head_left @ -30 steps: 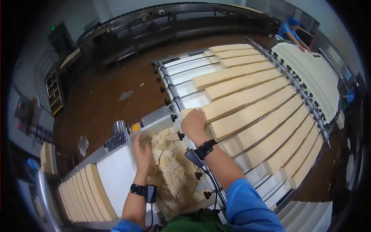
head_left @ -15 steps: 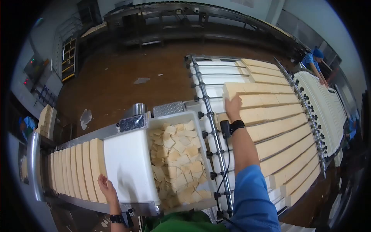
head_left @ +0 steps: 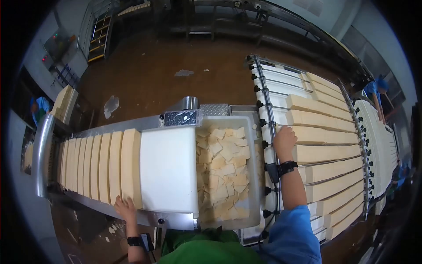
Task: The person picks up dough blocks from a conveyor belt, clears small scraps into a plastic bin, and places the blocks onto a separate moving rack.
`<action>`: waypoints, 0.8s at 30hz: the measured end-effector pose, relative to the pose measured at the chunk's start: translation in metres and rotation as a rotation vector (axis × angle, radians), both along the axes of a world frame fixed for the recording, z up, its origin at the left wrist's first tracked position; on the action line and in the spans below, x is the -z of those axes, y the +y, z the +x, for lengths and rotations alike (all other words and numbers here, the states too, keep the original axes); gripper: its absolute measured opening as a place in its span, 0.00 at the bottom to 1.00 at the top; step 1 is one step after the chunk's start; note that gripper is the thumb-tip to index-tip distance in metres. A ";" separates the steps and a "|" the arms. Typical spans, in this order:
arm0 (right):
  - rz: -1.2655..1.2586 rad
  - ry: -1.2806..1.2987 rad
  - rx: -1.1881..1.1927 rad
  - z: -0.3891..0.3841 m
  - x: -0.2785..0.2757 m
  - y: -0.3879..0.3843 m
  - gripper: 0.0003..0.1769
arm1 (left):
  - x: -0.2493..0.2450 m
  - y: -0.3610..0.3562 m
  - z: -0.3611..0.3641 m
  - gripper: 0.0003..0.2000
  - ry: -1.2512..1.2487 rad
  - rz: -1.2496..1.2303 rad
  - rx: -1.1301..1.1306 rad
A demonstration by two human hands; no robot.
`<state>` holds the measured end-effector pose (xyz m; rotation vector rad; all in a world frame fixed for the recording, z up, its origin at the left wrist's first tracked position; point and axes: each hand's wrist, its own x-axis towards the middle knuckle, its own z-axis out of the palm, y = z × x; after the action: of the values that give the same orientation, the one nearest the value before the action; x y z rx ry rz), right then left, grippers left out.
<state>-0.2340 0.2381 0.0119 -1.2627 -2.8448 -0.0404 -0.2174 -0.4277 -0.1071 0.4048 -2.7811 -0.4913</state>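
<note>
Left hand [head_left: 125,207] – fingers spread – lies flat against the end slab [head_left: 131,167]. Right hand [head_left: 285,140] – fingers together – rests on a long slab [head_left: 327,134], beside the offcut tray [head_left: 255,169].

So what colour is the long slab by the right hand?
Pale cream; the long rectangular slab shows best in the head view.

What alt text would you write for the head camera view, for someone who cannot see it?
The person's left hand touches the nearest pale slab on a white belt, while the right hand rests on the end of a long slab on a roller conveyor. Between them, a white bin holds broken pale pieces.
</note>
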 end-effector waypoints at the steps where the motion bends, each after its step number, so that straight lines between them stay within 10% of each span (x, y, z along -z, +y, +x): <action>1: 0.091 0.004 0.075 0.002 0.020 0.015 0.23 | 0.005 -0.002 0.002 0.33 -0.006 -0.047 0.007; 10: 0.669 0.255 0.158 0.011 0.043 -0.005 0.29 | -0.023 0.019 0.009 0.41 -0.256 0.086 0.161; 16: -0.174 0.410 -0.780 -0.114 0.055 -0.220 0.25 | -0.050 0.026 -0.002 0.46 -0.438 0.150 0.125; 24: -0.417 0.150 -0.784 -0.224 0.081 -0.499 0.41 | -0.066 0.023 -0.008 0.48 -0.523 0.161 0.251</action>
<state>-0.4575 -0.2613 -0.0696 -0.0715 -3.0676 0.6510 -0.2254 -0.4051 -0.0409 0.2427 -3.3338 -0.7659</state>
